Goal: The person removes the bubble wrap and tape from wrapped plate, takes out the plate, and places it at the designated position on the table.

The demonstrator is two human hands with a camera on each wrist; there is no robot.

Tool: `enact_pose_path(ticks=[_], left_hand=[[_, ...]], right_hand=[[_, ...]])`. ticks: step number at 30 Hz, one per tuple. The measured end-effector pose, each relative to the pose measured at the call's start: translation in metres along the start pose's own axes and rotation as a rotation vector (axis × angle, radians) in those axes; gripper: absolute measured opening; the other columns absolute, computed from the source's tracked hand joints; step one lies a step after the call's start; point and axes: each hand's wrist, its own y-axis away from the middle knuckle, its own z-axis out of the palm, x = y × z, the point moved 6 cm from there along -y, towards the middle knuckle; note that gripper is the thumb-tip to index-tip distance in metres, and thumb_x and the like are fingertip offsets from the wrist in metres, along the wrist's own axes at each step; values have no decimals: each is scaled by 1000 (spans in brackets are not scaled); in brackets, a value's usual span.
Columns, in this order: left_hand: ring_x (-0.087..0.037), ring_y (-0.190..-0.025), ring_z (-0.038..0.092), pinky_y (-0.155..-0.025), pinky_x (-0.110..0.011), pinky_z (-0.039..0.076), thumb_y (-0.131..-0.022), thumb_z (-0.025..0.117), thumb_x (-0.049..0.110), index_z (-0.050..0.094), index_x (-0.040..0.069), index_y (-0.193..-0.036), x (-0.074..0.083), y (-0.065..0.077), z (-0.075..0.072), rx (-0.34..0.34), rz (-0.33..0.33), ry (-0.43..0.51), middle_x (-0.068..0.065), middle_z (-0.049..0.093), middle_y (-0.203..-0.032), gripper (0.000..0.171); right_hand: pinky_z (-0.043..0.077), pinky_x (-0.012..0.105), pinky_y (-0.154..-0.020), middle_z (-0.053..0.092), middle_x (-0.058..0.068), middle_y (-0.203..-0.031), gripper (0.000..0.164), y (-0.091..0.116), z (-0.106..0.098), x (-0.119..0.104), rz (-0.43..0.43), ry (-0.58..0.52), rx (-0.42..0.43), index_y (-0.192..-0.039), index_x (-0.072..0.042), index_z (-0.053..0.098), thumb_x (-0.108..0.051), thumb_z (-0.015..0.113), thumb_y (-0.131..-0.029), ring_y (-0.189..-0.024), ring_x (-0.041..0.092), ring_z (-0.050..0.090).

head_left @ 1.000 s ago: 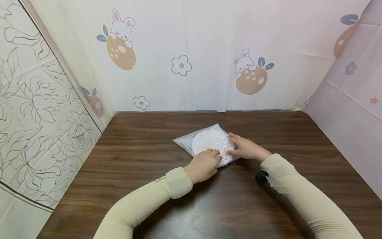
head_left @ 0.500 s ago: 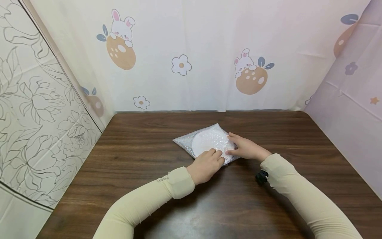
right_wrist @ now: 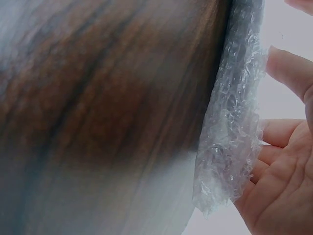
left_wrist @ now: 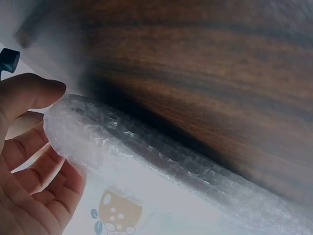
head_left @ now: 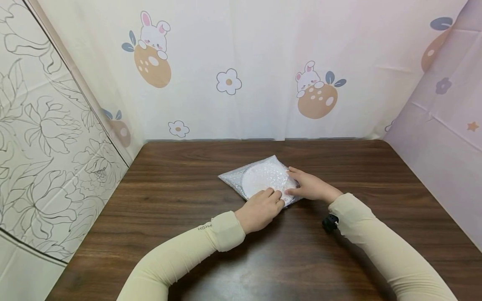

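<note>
A bubble-wrap pouch point(head_left: 265, 179) lies flat on the brown table, with a flat, round white thing showing through it. At its near edge my left hand point(head_left: 260, 210) pinches the wrap, fingers bent over the top. The left wrist view shows that thumb point(left_wrist: 46, 92) against the end of the bubble wrap point(left_wrist: 127, 142), with the fingers on its other face. My right hand point(head_left: 311, 186) rests on the pouch's right side, thumb and fingers spread apart. In the right wrist view its thumb point(right_wrist: 288, 73) and fingers touch the puffy wrap edge point(right_wrist: 227, 132). What the round thing is stays unclear.
A small black object point(head_left: 330, 223) is at the right cuff. The wood-grain table point(head_left: 180, 175) reaches back to a curtain point(head_left: 260, 108) printed with rabbits and flowers. A white panel with line-drawn flowers point(head_left: 49, 125) stands along the left.
My left hand has slid slightly right and upward along the pouch's near edge, then stayed almost still. The right hand and the pouch have hardly moved.
</note>
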Motion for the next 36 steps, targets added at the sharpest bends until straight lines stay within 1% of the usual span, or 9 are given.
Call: enact_pose_path(ticks=[7,11,16,19,24,30,36], left_hand=[[-14,-88,57,-76,-22,49,-87,66,17,68,20,-96,1,1,-2,26,10,8,4,61,-97,10],[-14,-86,55,-74,-21,48,-89,64,16,69,20,-96,2,1,-4,39,25,-9,5,60,-96,9],[-13,-86,54,-71,-20,48,-88,67,18,71,22,-95,5,3,-7,62,58,-51,6,61,-98,9],[-12,-85,54,-70,-19,48,-88,68,20,72,23,-93,7,5,-7,60,68,-71,6,61,-98,7],[-12,-85,54,-68,-19,48,-88,68,23,73,24,-92,9,5,-6,48,62,-106,6,59,-98,6],[-11,-85,55,-68,-17,49,-87,68,22,73,24,-92,10,5,-5,39,54,-119,6,59,-97,7],[-10,-83,54,-65,-17,48,-91,62,22,73,25,-92,11,4,-5,33,37,-154,6,59,-95,11]], right_hand=[[36,59,-110,25,32,-156,74,-2,1,3,0,5,-6,-145,11,37,-31,68,-92,-139,47,37],[37,59,-110,25,32,-156,75,-2,1,2,0,8,-9,-146,10,37,-32,68,-92,-138,47,37],[38,59,-109,26,32,-156,75,-2,1,3,-2,12,-6,-145,10,37,-32,68,-92,-138,47,38],[38,58,-109,25,31,-156,74,-3,1,4,4,8,-8,-146,10,37,-30,69,-92,-138,46,38],[39,58,-108,26,31,-156,75,-3,2,4,2,9,-8,-146,10,38,-31,69,-91,-138,46,39],[38,58,-109,27,31,-155,73,-3,2,4,7,12,-4,-145,10,39,-32,69,-92,-138,46,39],[39,58,-108,27,32,-155,72,-1,2,3,4,11,1,-144,10,39,-30,68,-92,-138,46,39]])
